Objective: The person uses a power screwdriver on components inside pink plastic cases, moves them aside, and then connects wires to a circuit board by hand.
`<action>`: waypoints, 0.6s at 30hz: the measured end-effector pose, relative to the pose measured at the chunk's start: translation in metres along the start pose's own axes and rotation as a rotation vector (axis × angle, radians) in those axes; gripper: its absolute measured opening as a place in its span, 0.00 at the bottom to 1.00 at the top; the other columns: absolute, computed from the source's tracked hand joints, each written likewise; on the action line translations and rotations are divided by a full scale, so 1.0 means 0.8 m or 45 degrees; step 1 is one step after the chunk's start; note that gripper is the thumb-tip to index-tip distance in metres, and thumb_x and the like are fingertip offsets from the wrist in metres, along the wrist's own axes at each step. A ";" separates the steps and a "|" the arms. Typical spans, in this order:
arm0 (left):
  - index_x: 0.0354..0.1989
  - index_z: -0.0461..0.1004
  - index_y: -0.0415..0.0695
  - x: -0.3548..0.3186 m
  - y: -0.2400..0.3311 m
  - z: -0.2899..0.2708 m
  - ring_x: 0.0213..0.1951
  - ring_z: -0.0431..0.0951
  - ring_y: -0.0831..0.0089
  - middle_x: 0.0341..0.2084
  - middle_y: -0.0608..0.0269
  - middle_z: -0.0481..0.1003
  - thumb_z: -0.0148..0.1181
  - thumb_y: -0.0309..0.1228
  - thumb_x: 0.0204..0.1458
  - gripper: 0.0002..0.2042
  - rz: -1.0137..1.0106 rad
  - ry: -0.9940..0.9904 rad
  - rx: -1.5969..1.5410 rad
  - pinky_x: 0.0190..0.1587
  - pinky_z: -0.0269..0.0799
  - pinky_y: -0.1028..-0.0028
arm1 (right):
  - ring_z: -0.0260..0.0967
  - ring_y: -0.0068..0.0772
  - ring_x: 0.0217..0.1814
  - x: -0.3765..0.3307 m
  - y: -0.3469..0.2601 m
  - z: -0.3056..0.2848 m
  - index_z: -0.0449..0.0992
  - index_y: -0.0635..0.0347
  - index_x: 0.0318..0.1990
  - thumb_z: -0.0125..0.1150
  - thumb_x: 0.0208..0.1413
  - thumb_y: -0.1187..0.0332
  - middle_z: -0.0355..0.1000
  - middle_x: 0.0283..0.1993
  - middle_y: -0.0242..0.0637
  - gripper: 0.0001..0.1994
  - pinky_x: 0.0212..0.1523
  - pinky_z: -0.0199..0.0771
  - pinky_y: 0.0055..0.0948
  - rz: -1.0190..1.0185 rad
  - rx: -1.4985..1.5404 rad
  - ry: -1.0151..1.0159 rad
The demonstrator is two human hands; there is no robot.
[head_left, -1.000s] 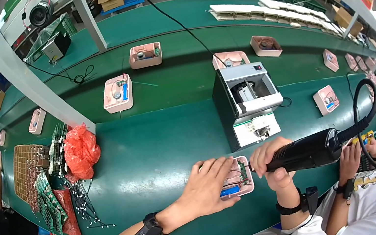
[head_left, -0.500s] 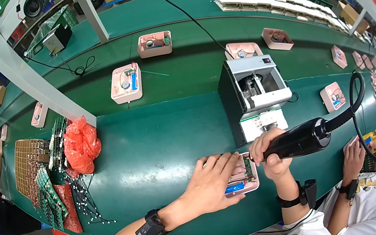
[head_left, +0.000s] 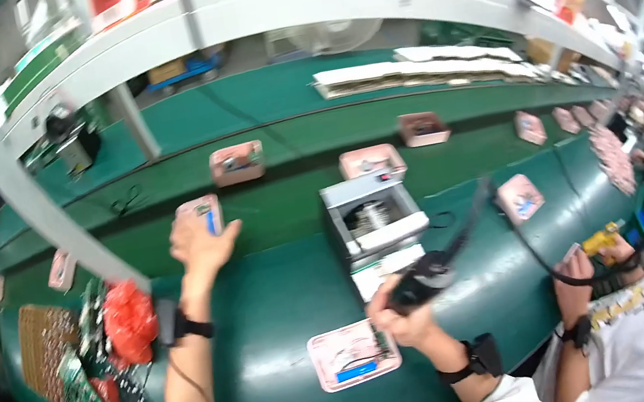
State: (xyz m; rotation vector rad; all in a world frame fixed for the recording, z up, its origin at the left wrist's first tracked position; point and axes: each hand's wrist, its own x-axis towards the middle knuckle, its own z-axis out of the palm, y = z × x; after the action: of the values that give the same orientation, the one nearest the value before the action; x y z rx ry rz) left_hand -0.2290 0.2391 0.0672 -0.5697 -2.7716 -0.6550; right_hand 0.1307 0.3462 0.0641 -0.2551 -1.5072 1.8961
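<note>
Head view | left hand (head_left: 201, 242) open on flat pink tray (head_left: 201, 214) | right hand (head_left: 403, 319) gripping black tool (head_left: 429, 278) (corded)

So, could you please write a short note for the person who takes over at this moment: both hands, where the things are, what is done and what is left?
Left hand: stretched out over the belt, fingers on a pink tray that lies there; whether it grips the tray cannot be told.
Right hand: closed around a black corded power tool, held above the table.
Another pink tray lies near the table's front edge, just left of the right hand, and neither hand touches it.
Done: the far tray is on the belt.
Left: probably work on the near tray; its state is too small to judge.
</note>
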 end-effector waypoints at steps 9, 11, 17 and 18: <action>0.77 0.40 0.36 0.025 -0.026 0.020 0.69 0.61 0.39 0.67 0.36 0.61 0.78 0.36 0.37 0.61 -0.070 -0.223 -0.075 0.71 0.56 0.47 | 0.71 0.23 0.28 0.065 -0.086 -0.020 0.69 0.61 0.36 0.72 0.53 0.71 0.73 0.29 0.34 0.13 0.30 0.73 0.25 -0.479 -0.051 0.020; 0.77 0.40 0.36 -0.008 -0.014 -0.012 0.69 0.62 0.42 0.67 0.36 0.62 0.76 0.32 0.36 0.60 0.116 -0.320 -0.228 0.71 0.58 0.50 | 0.71 0.23 0.28 0.069 -0.080 -0.036 0.69 0.61 0.35 0.72 0.53 0.71 0.73 0.29 0.34 0.13 0.30 0.73 0.25 -0.445 -0.154 0.083; 0.74 0.47 0.34 -0.143 -0.005 -0.161 0.64 0.70 0.50 0.61 0.39 0.65 0.77 0.27 0.31 0.58 0.677 -0.924 -0.824 0.67 0.65 0.60 | 0.69 0.23 0.25 0.053 -0.079 -0.026 0.69 0.60 0.34 0.73 0.53 0.69 0.72 0.27 0.34 0.14 0.29 0.73 0.25 -0.363 -0.088 0.079; 0.73 0.51 0.33 -0.168 0.013 -0.183 0.62 0.70 0.46 0.58 0.37 0.66 0.78 0.30 0.32 0.56 0.676 -1.033 -0.787 0.69 0.63 0.57 | 0.69 0.23 0.25 0.054 -0.078 -0.028 0.69 0.61 0.34 0.73 0.54 0.69 0.72 0.26 0.34 0.14 0.29 0.73 0.26 -0.347 -0.051 0.090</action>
State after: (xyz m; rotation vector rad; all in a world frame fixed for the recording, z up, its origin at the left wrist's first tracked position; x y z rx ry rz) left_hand -0.0844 0.1359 0.1571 -1.9902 -2.7701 -1.3753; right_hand 0.1357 0.3958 0.1256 -0.1260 -1.4540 1.6275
